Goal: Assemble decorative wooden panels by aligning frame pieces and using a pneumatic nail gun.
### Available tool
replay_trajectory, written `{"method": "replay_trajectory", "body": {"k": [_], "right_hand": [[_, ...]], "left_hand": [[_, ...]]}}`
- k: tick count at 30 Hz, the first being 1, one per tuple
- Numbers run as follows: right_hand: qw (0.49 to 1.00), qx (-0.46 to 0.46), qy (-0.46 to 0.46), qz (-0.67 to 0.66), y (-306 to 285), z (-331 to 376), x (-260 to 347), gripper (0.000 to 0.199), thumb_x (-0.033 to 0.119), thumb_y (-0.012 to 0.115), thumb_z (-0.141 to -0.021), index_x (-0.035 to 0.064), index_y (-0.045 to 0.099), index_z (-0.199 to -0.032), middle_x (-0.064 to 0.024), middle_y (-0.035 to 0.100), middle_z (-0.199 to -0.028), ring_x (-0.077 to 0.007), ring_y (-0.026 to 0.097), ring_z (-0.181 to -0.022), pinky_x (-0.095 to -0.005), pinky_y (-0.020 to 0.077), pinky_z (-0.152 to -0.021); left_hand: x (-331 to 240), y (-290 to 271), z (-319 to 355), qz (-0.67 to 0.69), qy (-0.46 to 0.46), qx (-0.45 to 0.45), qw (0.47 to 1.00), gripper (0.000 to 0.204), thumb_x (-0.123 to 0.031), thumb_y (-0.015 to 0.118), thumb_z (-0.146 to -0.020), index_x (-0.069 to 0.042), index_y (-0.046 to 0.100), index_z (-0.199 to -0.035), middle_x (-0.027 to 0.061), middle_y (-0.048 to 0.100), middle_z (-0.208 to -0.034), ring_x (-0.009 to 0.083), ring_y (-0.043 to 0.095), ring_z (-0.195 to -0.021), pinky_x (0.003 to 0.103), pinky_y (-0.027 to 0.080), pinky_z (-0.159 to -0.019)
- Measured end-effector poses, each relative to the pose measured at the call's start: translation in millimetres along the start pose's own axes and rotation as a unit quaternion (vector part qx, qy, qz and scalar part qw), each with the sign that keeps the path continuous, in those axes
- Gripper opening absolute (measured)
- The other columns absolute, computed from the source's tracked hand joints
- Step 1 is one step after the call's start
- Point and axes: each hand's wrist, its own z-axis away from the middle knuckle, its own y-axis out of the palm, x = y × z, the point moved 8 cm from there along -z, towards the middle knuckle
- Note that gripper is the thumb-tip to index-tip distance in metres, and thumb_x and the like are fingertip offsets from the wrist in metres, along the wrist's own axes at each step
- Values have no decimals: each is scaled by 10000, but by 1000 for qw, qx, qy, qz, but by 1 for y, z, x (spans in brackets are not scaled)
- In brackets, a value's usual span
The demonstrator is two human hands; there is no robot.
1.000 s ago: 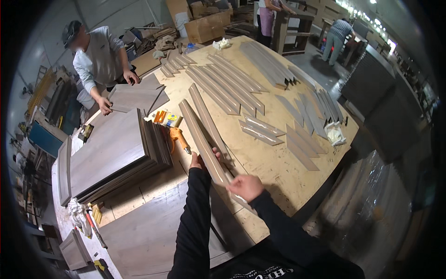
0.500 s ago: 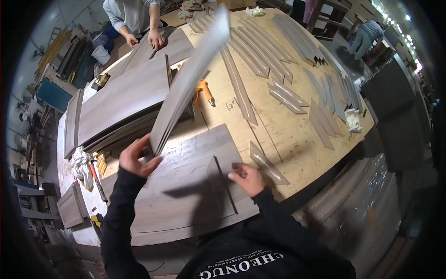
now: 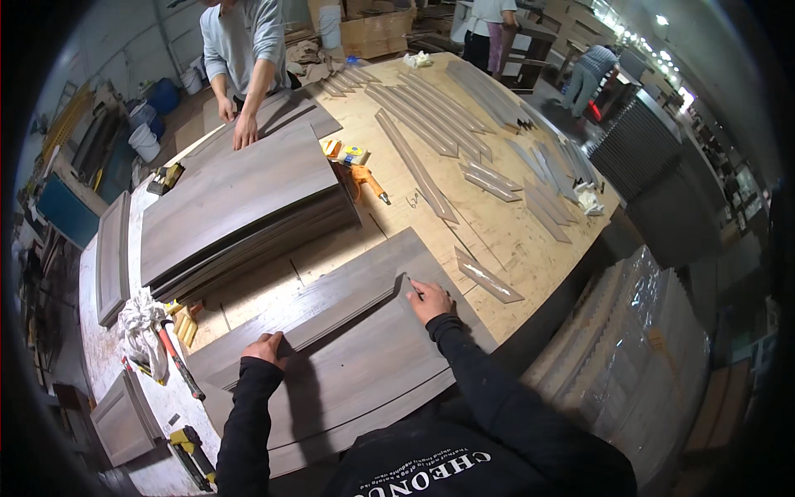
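A long grey-brown wooden moulding strip (image 3: pixel 348 318) with a mitred end lies across the flat grey-brown panel (image 3: pixel 373 356) in front of me. My left hand (image 3: pixel 265 349) is closed on the strip toward its left part, fingers partly hidden by the hand itself. At the strip's pointed right end, the fingers and thumb of my right hand (image 3: pixel 431 301) are closed around the tip. Another narrow strip runs along the panel's near edge. To the right of the panel, a short mitred strip (image 3: pixel 489 276) with a shiny white line of glue lies on the plywood tabletop (image 3: pixel 530 286).
Beyond the panel stands a stack of panels (image 3: pixel 240 199), with an orange glue gun (image 3: pixel 368 182) beside it. Several glue-lined strips (image 3: pixel 431 116) cover the far right. At left lie a white rag (image 3: pixel 141 323), a hammer (image 3: pixel 182 364) and a yellow-black tool (image 3: pixel 192 454). Another person (image 3: pixel 248 58) works opposite.
The long strip, held up slanting in my left hand before, now lies down across the panel. Both hands have it. My view has shifted, showing more of the person opposite.
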Motion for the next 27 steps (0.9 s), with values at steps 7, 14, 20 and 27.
{"method": "replay_trajectory", "body": {"k": [7, 14, 20, 27], "right_hand": [[998, -59, -19, 24, -3, 4, 3, 350, 362, 589, -759, 221, 615, -1078, -69, 571, -974, -261, 514, -964, -403, 385, -844], [999, -41, -7, 31, 0, 8, 1, 349, 356, 579, -770, 236, 603, -1097, -62, 554, -1017, -275, 481, -1013, -432, 361, -874], [998, -43, -18, 31, -3, 11, 3, 350, 359, 580, -771, 248, 598, -1102, -56, 552, -1023, -279, 474, -1019, -449, 363, -867], [998, -47, -37, 33, 0, 8, 0, 354, 361, 577, -775, 260, 590, -1114, -49, 539, -1038, -267, 466, -1026, -445, 360, -858]], "left_hand": [[9, 9, -27, -20, 51, 59, 997, 505, -284, 670, -642, -124, 540, -1103, 98, 579, -1008, 280, 582, -899, 378, 477, -777], [9, 23, -35, -20, 72, 124, 989, 517, -301, 675, -634, -131, 546, -1105, 93, 576, -1006, 278, 578, -903, 375, 475, -778], [2, 19, -32, 7, 119, 106, 987, 492, -314, 683, -631, -119, 569, -1069, 109, 564, -949, 288, 565, -891, 377, 469, -779], [6, 26, -33, 31, 118, 72, 990, 472, -302, 692, -628, -124, 585, -1053, 109, 553, -916, 284, 554, -870, 369, 468, -762]]}}
